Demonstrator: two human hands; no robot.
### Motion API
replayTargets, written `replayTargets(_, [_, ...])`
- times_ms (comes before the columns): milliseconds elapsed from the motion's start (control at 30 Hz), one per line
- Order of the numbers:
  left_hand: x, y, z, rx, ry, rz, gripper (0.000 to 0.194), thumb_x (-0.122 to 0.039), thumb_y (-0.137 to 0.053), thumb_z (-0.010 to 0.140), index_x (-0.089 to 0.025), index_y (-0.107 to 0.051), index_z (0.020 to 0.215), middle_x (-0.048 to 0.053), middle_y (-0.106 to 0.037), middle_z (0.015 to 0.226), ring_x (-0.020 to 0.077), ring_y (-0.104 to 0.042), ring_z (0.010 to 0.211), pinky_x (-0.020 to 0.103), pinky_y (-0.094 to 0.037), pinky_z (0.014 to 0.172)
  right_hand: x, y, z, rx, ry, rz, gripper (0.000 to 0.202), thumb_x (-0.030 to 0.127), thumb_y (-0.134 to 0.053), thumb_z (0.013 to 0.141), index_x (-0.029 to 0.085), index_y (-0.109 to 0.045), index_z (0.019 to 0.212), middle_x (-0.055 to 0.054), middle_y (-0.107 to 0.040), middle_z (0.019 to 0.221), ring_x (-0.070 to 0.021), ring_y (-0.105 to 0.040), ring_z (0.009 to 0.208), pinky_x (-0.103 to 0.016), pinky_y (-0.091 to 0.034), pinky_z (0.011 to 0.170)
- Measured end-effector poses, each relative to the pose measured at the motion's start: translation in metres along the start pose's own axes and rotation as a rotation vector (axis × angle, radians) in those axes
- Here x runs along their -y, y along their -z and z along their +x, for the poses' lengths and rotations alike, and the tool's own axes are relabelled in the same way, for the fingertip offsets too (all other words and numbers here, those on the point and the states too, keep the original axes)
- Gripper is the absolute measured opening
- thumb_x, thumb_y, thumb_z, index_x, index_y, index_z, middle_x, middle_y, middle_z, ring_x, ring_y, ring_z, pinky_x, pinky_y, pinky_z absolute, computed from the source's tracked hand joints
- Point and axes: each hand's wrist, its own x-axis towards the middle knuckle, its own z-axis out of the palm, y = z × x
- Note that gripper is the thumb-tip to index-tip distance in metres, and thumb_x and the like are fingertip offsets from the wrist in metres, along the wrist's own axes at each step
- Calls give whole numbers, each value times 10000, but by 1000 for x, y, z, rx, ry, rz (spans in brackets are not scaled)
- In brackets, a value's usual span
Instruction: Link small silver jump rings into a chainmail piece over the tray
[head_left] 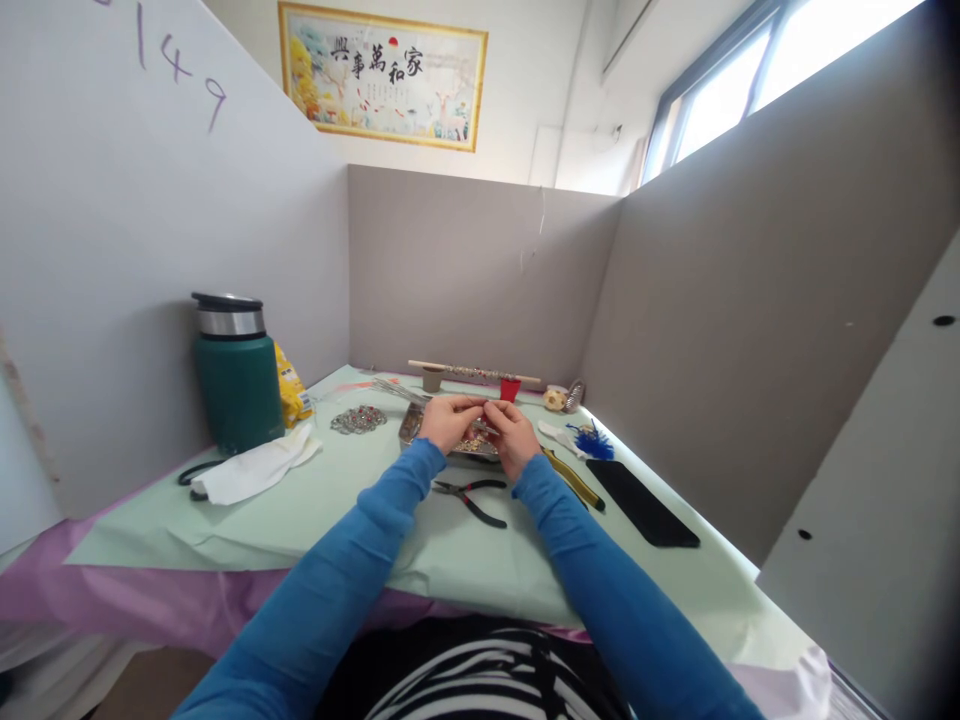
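My left hand (448,422) and my right hand (513,434) are close together above a metal tray (409,428). Thumb and fingers of each are pinched, tip to tip with the other hand. Whatever they hold is too small to make out. Loose gold and silver bits lie in the tray, partly hidden by the hands. Nearer to me, black-handled pliers (480,505) rest on the table with their jaws pointing left. Yellow-handled pliers (576,482) lie just right of my right hand, partly covered by it. Thin silver wires (397,389) stick out behind my left hand.
A stick (465,371) strung with small pieces spans a tan cup (433,380) and a red cup (510,389). Left stand a green bottle (238,385), a white cloth (259,467) and a chain pile (358,420). Right are a blue tassel (593,441) and black slab (643,503). Partitions enclose the table.
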Motion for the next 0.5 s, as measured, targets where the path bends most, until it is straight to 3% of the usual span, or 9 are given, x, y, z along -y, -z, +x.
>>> replayTargets(133, [1,2,0,15,12,-8,260,-213,-653,677,-123,-723,911,-31,-500,377,76,-436,356,193,-352,404,1,4,2,33,-9,-6,322,452,-685,613,178,-577,743,9,-556,640,-115,-510,593,-233,-423,518])
replayTargets(267, [3,0,1,-5,31,-25,258,-199,-669,663,-113,-722,900,-32,-505,383,68,-428,351,194,-348,399,-1,5,4,1,80,-115,309,437,-672,620,159,-599,732,20,-548,624,-92,-461,555,-224,-387,514])
replayTargets(500, [7,-2,3,37,227,-444,273,-174,-713,616,-86,-697,873,0,-594,546,34,-428,384,185,-358,403,-5,-3,5,-99,159,-17,287,441,-638,651,173,-558,715,34,-523,590,-92,-451,526,-235,-397,514])
